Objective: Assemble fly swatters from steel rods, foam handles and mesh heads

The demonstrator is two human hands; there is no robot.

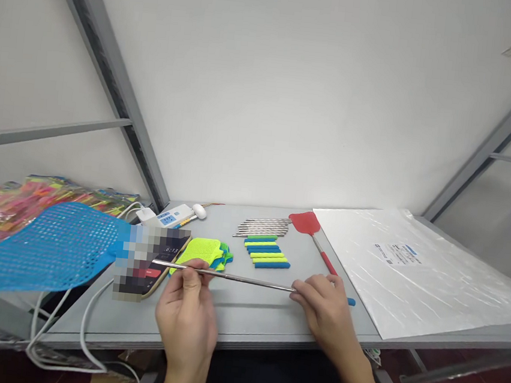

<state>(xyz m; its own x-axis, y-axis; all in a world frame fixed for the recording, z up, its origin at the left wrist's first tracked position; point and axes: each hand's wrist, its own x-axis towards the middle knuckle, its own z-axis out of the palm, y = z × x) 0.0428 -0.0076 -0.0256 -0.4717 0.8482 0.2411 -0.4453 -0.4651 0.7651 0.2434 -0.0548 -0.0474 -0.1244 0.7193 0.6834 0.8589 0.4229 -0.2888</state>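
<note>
- Head view: my left hand point(188, 317) pinches the blue swatter point(224, 276) by its rod point(256, 282), thumb on top; my right hand point(325, 309) is wrapped around the other end, a blue tip point(351, 302) poking out past it.
- Held above the desk point(243, 321), the swatter runs across my front, its mesh head point(46, 246) reaching out left of my left hand, past the phone point(169, 249).
- I'd judge this one all but assembled (the neck is blurred and my fingers cover the handle joint, so how snugly either sits I cannot tell).
- Beyond my right hand lies the red swatter point(305, 223), which looks finished.
- Left undone, by the look of it: loose heads point(199, 252) just past my left fingertips, handles point(267, 255) farther out between my hands, and spare rods point(263, 227) behind those.
- Edges: the desk's front runs under my wrists; the white pack point(436, 281) begins just beside the blue tip.
- Room: I judge the easiest travel to be along the strip of desk between my hands, short of the handles. Leftward is tighter, with the mesh head overlapping the bags point(19, 205) in view; whether they touch, I can't tell.
</note>
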